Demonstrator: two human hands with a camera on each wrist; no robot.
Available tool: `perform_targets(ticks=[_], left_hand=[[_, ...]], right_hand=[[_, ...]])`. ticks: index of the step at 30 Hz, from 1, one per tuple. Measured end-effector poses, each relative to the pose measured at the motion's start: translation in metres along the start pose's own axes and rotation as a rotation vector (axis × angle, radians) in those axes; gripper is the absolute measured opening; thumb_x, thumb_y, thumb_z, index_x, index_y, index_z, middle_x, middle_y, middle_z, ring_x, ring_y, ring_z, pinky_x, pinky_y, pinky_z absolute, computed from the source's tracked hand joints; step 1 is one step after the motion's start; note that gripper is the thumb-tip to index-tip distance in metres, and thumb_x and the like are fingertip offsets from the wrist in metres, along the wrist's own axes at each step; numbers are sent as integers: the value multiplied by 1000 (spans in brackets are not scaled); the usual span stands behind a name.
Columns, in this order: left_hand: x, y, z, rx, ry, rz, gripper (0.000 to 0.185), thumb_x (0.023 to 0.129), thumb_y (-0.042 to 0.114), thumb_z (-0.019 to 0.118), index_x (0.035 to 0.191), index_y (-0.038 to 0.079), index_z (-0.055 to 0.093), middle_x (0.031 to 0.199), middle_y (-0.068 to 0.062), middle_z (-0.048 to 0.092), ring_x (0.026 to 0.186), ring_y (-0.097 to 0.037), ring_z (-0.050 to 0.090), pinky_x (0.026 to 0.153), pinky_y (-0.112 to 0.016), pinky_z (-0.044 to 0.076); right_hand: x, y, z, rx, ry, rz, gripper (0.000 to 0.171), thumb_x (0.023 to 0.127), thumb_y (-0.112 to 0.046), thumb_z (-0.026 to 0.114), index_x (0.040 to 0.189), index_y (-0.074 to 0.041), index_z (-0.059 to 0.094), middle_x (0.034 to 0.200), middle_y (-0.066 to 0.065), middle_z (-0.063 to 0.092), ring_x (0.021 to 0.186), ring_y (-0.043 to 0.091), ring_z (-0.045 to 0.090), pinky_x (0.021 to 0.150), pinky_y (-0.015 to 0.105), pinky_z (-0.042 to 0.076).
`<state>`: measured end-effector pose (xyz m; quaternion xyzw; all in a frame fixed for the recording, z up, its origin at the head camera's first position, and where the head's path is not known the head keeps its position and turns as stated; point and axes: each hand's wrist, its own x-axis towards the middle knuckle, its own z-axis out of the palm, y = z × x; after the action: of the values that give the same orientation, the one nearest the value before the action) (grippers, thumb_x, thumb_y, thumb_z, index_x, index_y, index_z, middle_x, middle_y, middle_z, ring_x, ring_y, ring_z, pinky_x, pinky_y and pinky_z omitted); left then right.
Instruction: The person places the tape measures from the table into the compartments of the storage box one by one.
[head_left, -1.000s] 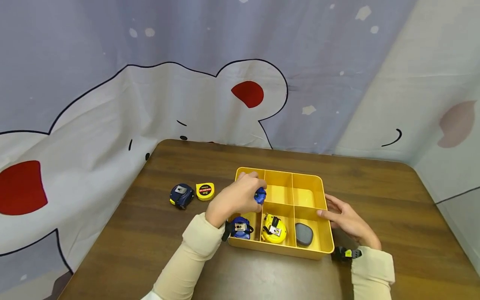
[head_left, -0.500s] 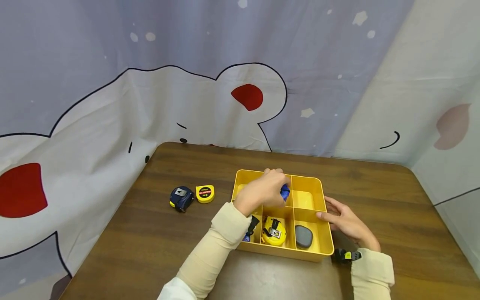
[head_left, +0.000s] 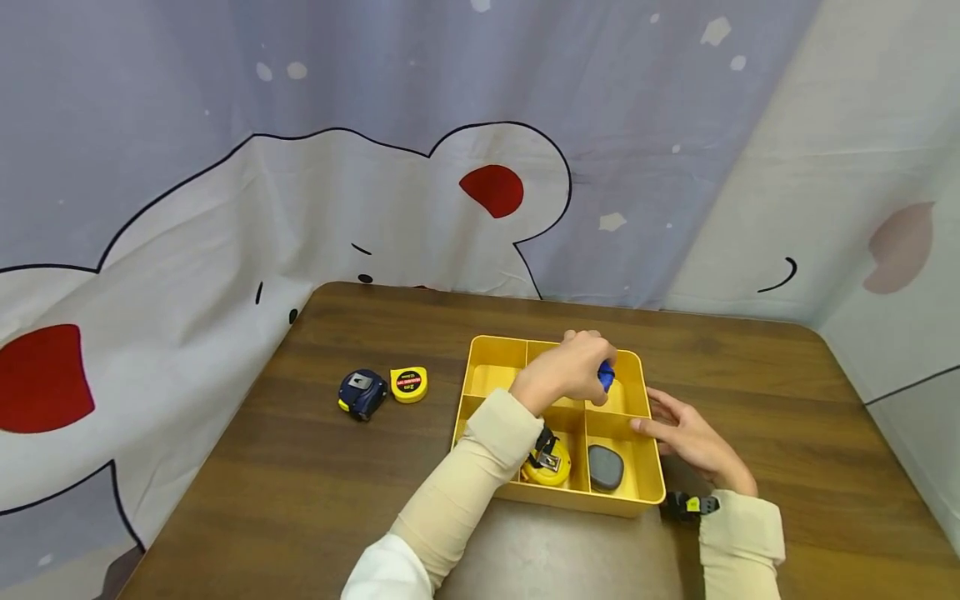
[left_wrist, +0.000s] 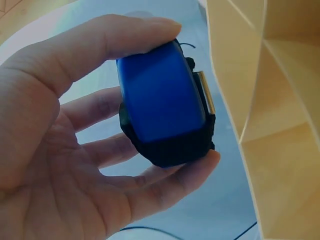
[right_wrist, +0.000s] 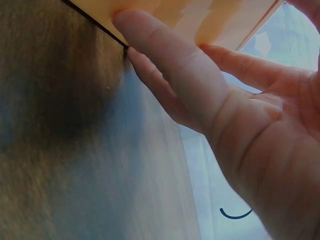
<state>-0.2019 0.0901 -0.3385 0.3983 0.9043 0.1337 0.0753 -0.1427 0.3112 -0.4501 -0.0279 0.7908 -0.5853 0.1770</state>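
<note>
Fingers of the left hand (head_left: 564, 373) pinch the blue tape measure (left_wrist: 162, 107) above the yellow tray's (head_left: 577, 497) one o'clock compartment, right hand (head_left: 686, 437) spread flat against its three o'clock wall, and a loose pinch could drop it onto a divider.

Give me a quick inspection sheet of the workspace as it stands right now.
Surface: brown wooden table, bare wood around the tray.
Job's things: blue tape measure in the left hand, over the back row of the yellow divided tray. The front row holds a yellow tape measure and a grey one.
Clutter: a dark blue tape measure and a small yellow tape measure lie on the table, left of the tray.
Grips: left hand pinches the blue tape measure; right hand, fingers straight, rests against the tray's right wall.
Cables: nothing seen.
Surroundings: cartoon-print cloth backdrop behind the table.
</note>
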Motion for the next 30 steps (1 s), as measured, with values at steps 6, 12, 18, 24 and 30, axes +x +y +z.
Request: perform_targets(ticks=[6,12,18,24,30], left_hand=[[17,0,11,15,1,6,18,70,24,75,80,17,62,76,7,53,75,-10,46,69,-24,30],[30,1,18,-24,-16,2,24,69,28,78,84,17,64,77,9,56,73,-9,49,71,-23,33],[41,1,26,-54,-53,-32,25,68,26,80,86,18,64,76,8,57,70,-9,51,66,-20,38],[54,5,32,-20,-96,-86,28,65,26,82,82,18,61,74,6,57,67,-10,51,59,-21,40],[59,11,38,1,-175,-91,29,67,23,81,86,16,62,77,5,56,67,-9,53,56,-20,43]], right_hand=[[1,0,1,2,-24,-13,74,88,-25,60,145,-2,19,140,29,32,110,36,54,77,44,52],[1,1,1,8,-16,-14,73,88,-26,60,145,-4,20,140,27,34,110,33,54,79,44,51],[2,1,1,4,-18,-18,72,88,-25,60,144,-3,20,138,28,35,110,34,54,79,45,51],[1,0,-1,-4,-3,-16,72,88,-26,60,145,-4,21,139,26,36,111,34,53,79,44,51],[0,0,-1,9,-15,-18,73,89,-24,59,145,-3,19,141,27,31,112,36,52,79,44,51]])
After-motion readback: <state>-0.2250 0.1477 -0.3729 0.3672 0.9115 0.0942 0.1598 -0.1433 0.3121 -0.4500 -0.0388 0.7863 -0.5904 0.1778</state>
